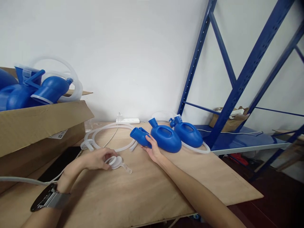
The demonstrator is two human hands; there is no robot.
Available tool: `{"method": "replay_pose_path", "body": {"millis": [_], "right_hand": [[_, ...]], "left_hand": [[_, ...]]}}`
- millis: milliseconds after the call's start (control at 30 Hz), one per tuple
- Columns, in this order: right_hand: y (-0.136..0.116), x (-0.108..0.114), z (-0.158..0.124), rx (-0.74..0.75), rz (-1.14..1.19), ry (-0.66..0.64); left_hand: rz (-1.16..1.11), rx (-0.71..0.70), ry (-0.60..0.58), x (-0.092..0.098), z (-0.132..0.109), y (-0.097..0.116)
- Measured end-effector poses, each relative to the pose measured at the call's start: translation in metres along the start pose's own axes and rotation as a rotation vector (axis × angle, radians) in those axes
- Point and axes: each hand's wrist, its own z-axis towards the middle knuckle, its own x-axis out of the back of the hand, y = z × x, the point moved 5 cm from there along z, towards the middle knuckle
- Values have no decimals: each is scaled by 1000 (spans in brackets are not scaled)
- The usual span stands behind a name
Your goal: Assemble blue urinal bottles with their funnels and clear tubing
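My left hand (pixel 96 159) rests on the plywood table (pixel 147 193), fingers pinched on a clear plastic cap with a tab (pixel 118 163). A coiled clear tube (pixel 111 137) lies just behind it. My right hand (pixel 153 148) grips a blue funnel-shaped piece (pixel 140 136) from below, right beside a blue plastic bottle (pixel 166 137). A second blue bottle (pixel 188 133) with its own clear tube sits behind that one.
A cardboard box (pixel 40 122) at the left holds more blue bottles (pixel 35 90) and tubing. A white power strip (pixel 128 120) lies by the wall. Blue metal shelving (pixel 228 104) stands at the right. The table's edge drops off at the right front.
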Motion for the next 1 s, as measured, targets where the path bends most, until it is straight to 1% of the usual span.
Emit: {"method": "replay_pose_path", "body": {"millis": [67, 100, 200, 267, 333, 400, 467, 533, 600, 733, 800, 867, 1000], "right_hand": [[1, -3, -2, 6, -27, -40], [1, -4, -3, 9, -39, -59], [1, -8, -8, 17, -64, -113], [1, -10, -10, 18, -83, -139], [1, -10, -11, 19, -108, -149], [3, -10, -11, 13, -135, -155], [6, -9, -11, -6, -161, -157], [8, -9, -11, -23, -180, -154], [9, -10, -13, -26, -200, -167], [9, -17, -19, -20, -248, -260], [8, -21, -23, -27, -263, -305], [8, -23, -27, -31, -272, -325], [8, -23, -30, -27, -292, -305]], "left_hand": [[-88, -24, 61, 5, 1, 6], [-144, -36, 115, 9, 1, 9], [-284, -66, 335, 23, 1, 11], [-284, -57, 431, 28, 1, 7], [-195, -20, 480, 28, 4, -1], [-56, 16, 480, 25, 7, -10], [60, 26, 414, 18, 10, -16], [85, -13, 330, 12, 12, -15], [-7, -69, 313, 11, 11, -8], [-353, -151, 413, 16, 8, 13], [-461, -196, 434, 14, 9, 20], [-500, -225, 449, 10, 12, 23], [-493, -216, 497, 2, 17, 21]]}}
